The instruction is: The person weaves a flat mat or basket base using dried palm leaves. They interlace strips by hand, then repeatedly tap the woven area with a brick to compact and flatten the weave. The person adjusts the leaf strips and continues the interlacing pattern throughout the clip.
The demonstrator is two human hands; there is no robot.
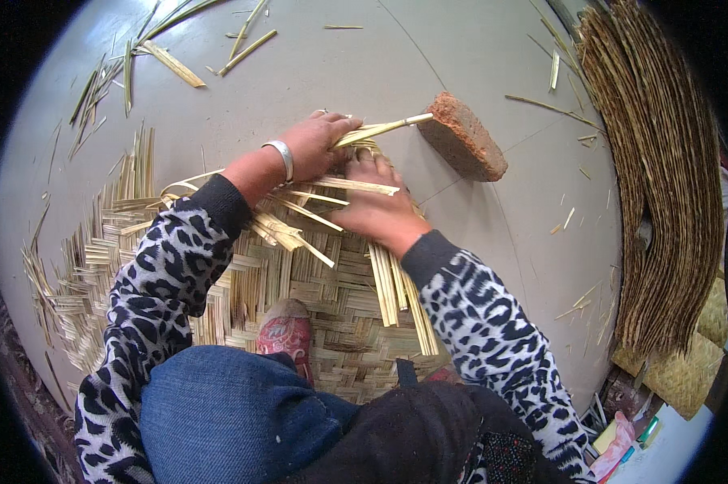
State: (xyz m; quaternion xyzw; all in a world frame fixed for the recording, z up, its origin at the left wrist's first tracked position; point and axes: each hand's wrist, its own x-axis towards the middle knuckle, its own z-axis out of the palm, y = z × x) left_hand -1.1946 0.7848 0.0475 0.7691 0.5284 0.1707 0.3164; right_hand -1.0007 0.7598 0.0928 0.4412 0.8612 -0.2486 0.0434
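A mat woven from flat, pale split-reed strips (340,323) lies on the floor under my foot, with loose strip ends sticking out along its far side. My left hand (319,145), with a silver bangle at the wrist, closes over a bundle of strips (396,125) at the far edge of the mat. Just to its right and nearer, my right hand (380,206) grips the same bent-over edge; its fingers are slightly blurred and partly behind strips. Long strip ends (392,286) hang toward me below the right hand, and others poke out between both hands.
A rough red brick (465,137) lies just beyond my right hand. A tall stack of brown, layered sheets (654,185) stands at the right. Loose strips (174,64) and scraps litter the pale floor. My shoe (285,335) rests on the mat.
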